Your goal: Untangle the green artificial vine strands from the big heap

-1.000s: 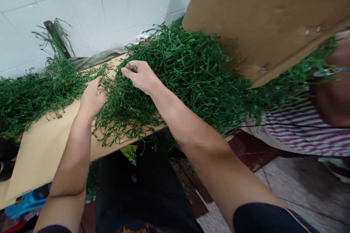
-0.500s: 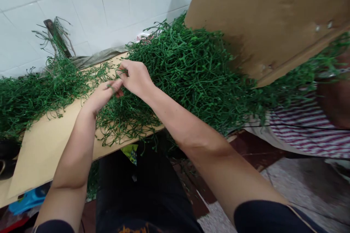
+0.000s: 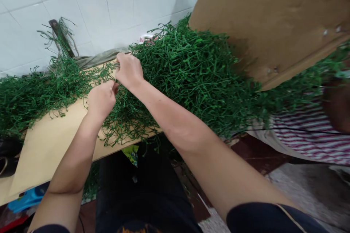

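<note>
A large heap of thin green plastic-looking stems [image 3: 191,69] covers the middle of a tan board [image 3: 54,142]. At the heap's left edge my right hand [image 3: 129,68] is closed, its fingertips pinched on green stems. Just below and left of it, my left hand [image 3: 102,98] is closed too, thumb against the curled fingers; what it grips is too small to make out. The two hands are close together. Another pile of green stems [image 3: 35,94] lies on the left, joined to the heap by loose strands.
A big cardboard sheet [image 3: 262,22] leans at the upper right. White wall tiles [image 3: 87,3] stand behind. A person in a striped garment [image 3: 308,134] is at the right. Below the board are a blue object [image 3: 28,199] and a green-yellow packet [image 3: 131,154].
My left hand has turned, its fingers now curled in and its back showing. My right hand has shifted slightly up and left. The view has moved a little.
</note>
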The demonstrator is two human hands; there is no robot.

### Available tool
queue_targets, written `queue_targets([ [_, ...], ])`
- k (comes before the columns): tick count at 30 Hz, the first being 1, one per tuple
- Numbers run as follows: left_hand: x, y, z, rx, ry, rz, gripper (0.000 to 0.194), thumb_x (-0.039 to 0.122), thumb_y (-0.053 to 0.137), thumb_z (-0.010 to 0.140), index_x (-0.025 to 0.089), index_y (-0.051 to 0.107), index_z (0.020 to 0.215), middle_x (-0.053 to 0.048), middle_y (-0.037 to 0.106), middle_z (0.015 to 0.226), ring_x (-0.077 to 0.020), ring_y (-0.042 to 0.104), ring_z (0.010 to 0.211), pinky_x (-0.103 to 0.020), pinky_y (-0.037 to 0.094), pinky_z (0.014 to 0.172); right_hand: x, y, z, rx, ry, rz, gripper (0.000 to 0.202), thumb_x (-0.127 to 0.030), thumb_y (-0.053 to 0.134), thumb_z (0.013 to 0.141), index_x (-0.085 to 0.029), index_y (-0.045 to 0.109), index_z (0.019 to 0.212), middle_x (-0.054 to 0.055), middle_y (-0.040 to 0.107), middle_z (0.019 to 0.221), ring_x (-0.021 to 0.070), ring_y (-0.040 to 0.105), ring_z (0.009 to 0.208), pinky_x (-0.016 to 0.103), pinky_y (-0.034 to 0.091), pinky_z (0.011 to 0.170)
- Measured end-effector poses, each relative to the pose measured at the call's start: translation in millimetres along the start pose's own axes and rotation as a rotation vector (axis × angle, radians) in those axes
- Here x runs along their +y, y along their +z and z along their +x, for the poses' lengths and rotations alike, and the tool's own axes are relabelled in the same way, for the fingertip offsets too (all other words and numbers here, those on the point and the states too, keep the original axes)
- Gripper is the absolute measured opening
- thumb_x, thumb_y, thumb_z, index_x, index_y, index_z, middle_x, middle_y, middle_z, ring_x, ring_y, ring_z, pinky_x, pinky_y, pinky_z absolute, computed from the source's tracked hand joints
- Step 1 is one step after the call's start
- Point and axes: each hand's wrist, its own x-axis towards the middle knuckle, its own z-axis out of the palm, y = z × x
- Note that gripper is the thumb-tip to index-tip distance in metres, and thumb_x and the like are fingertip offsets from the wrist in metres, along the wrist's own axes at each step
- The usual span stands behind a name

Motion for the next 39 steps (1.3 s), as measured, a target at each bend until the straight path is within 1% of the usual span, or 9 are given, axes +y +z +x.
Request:
queue_targets([
  [6,-4,1.5,-19,0.159,-0.148,-0.258,0.030,0.029,0.034,0.087,0.020,0.044,0.061,0.001,0.048,0.052,-0.0116,0.044,0.052,-0.025,0.034,0.053,-22,14,13,-0.028,-0.058,0.021,0.010,-0.009,0.043,0.079,-0.018,0.045,0.075,0.006,0.058,0.080,0.0149,0.054,0.077,0.029,0.039,0.070],
  [11,0,-12.3,-51,0.103,-0.098,-0.404,0.031,0.032,0.037,0.088,0.020,0.044,0.060,0.002,0.047,0.050,-0.0100,0.042,0.047,-0.023,0.036,0.049,29,0,33,0.141,0.232,0.048,0.020,-0.007,0.046,0.078,-0.019,0.036,0.065,0.001,0.043,0.066,0.0135,0.048,0.070,0.032,0.040,0.071],
  [15,-32,-2.4,-37,0.005,-0.211,-0.393,0.031,0.036,0.036,0.088,0.018,0.056,0.071,-0.003,0.062,0.062,-0.0128,0.055,0.058,-0.024,0.044,0.058,52,-15,31,0.092,0.157,0.182,0.029,-0.015,0.046,0.083,-0.020,0.031,0.059,-0.003,0.030,0.058,0.0086,0.035,0.058,0.029,0.039,0.064],
  [18,-51,7.0,-16,-0.122,-0.290,-0.219,0.034,0.037,0.050,0.082,0.012,0.060,0.103,-0.014,0.067,0.104,-0.0233,0.062,0.095,-0.036,0.047,0.084,33,-25,23,-0.038,0.164,0.436,0.029,-0.020,0.046,0.086,-0.020,0.034,0.059,-0.005,0.024,0.054,0.0060,0.027,0.050,0.023,0.032,0.051],
  [22,-43,9.9,-5,-0.096,-0.207,-0.339,0.064,0.041,0.057,0.078,0.010,0.042,0.132,-0.021,0.042,0.141,-0.0272,0.042,0.129,-0.040,0.038,0.101,-3,-44,17,-0.184,0.290,0.768,0.029,-0.025,0.046,0.089,-0.020,0.037,0.062,-0.007,0.020,0.050,0.0039,0.018,0.041,0.019,0.018,0.040],
  [27,-25,31.0,3,-0.167,-0.017,-0.531,0.032,0.035,0.056,0.079,0.013,0.062,0.101,-0.010,0.068,0.100,-0.0183,0.061,0.095,-0.032,0.045,0.088,-17,-66,20,-0.159,0.291,1.067,0.033,-0.027,0.048,0.090,-0.020,0.034,0.061,-0.009,0.018,0.048,0.0020,0.011,0.039,0.020,0.010,0.039],
  [31,-32,40.7,10,-0.094,-0.155,-0.495,0.024,0.029,0.043,0.084,0.014,0.061,0.078,-0.002,0.063,0.065,-0.0122,0.055,0.062,-0.025,0.044,0.065,-1,-71,13,-0.174,0.183,0.824,0.031,-0.032,0.048,0.089,-0.021,0.035,0.063,-0.008,0.021,0.050,0.0020,0.015,0.039,0.022,0.012,0.040],
  [36,-21,19.8,11,-0.008,-0.011,-0.294,0.020,0.022,0.042,0.081,0.017,0.061,0.080,-0.004,0.065,0.078,-0.0156,0.056,0.074,-0.027,0.041,0.069,12,-46,-16,-0.307,-0.156,0.283,0.033,-0.036,0.072,0.067,-0.017,0.045,0.069,-0.005,0.041,0.061,0.0047,0.035,0.055,0.023,0.029,0.054],
  [39,-12,10.9,11,-0.005,0.021,-0.228,0.018,0.018,0.044,0.078,0.017,0.059,0.087,-0.005,0.065,0.083,-0.0165,0.057,0.077,-0.028,0.041,0.072,12,-31,-27,-0.371,-0.201,0.171,0.028,-0.029,0.072,0.067,-0.016,0.047,0.068,-0.004,0.044,0.063,0.0074,0.038,0.060,0.025,0.031,0.059],
])
